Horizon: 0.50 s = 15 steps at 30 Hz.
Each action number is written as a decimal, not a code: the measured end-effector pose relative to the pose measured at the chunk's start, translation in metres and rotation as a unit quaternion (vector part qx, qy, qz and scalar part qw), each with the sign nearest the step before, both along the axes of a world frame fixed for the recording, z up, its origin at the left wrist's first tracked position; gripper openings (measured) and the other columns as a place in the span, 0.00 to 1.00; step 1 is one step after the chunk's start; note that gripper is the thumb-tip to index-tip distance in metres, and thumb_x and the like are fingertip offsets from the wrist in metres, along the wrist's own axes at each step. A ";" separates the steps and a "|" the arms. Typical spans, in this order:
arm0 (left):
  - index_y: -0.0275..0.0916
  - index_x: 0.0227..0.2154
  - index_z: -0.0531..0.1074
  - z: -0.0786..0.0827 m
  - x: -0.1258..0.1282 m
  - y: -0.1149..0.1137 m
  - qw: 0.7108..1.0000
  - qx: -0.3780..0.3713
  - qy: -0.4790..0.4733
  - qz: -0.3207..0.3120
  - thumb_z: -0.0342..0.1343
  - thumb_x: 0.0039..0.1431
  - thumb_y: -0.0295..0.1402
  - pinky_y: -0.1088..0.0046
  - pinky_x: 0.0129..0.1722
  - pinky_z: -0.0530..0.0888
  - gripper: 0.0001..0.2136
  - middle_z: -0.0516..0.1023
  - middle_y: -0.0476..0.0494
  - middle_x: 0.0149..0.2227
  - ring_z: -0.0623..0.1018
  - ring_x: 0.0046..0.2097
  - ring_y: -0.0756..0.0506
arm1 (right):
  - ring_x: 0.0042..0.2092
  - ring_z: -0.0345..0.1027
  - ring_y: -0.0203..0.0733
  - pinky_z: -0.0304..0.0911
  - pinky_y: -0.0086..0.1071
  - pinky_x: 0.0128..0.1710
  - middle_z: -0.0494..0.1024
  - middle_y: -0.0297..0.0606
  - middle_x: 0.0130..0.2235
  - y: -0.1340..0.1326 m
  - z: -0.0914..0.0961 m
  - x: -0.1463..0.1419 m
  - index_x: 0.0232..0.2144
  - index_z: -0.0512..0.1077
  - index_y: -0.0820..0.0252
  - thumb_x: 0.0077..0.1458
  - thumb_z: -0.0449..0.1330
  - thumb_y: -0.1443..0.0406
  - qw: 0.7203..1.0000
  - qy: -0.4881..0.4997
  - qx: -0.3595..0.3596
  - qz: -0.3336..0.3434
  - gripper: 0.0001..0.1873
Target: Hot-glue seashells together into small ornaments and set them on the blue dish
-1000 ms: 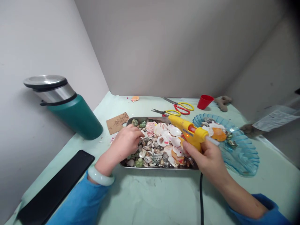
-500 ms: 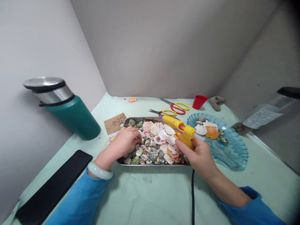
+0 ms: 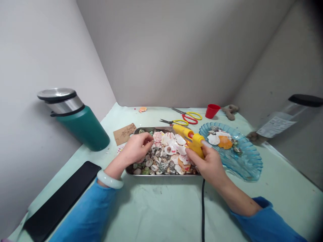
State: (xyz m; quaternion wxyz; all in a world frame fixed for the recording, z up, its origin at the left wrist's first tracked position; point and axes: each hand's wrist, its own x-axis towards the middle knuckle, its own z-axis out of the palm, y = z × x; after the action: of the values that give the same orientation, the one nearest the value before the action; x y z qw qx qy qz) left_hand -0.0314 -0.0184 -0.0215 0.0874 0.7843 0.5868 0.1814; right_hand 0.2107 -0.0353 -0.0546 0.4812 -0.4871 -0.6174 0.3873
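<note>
My right hand [image 3: 211, 165] is wrapped round a yellow hot glue gun [image 3: 195, 145]. A whitish glue stick pokes from its back, and its nozzle points to the upper left over a metal tray [image 3: 161, 175]. Seashells [image 3: 164, 158] fill the tray: small spiral and dark ones at the left, white and pink scallop shells at the right. Over the tray's left part, my left hand [image 3: 138, 148] has its fingertips pinched together; whatever lies between them is too small to make out. A pale bangle [image 3: 110, 180] circles the left wrist.
Behind the tray lie two pairs of scissors [image 3: 193, 117] and a red cup [image 3: 212, 111]. A blue glass dish [image 3: 242, 164] with shells stands at the right. A green bottle [image 3: 83, 127], a black phone-like slab [image 3: 63, 198] and brown card [image 3: 124, 133] are at the left. A black cord [image 3: 203, 208] crosses the front.
My left hand has risen slightly off the shells, its fingers now pinched above them. The glue gun stays in my right hand over the tray. The whole view has shifted a little.
</note>
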 end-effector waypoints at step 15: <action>0.40 0.45 0.77 -0.004 0.048 0.022 0.980 -0.006 0.063 -0.187 0.48 0.60 0.26 0.71 0.42 0.70 0.15 0.73 0.41 0.42 0.74 0.42 0.45 | 0.25 0.58 0.35 0.57 0.28 0.22 0.67 0.30 0.25 0.002 -0.010 0.002 0.33 0.67 0.59 0.52 0.61 0.57 0.998 0.061 0.008 -0.003 0.12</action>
State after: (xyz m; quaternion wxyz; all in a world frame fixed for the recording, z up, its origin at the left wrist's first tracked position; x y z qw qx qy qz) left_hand 0.0165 0.0035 -0.0256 0.0878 0.8894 0.4353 0.1086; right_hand 0.2123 -0.0338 -0.0649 0.5224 -0.4606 -0.5887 0.4102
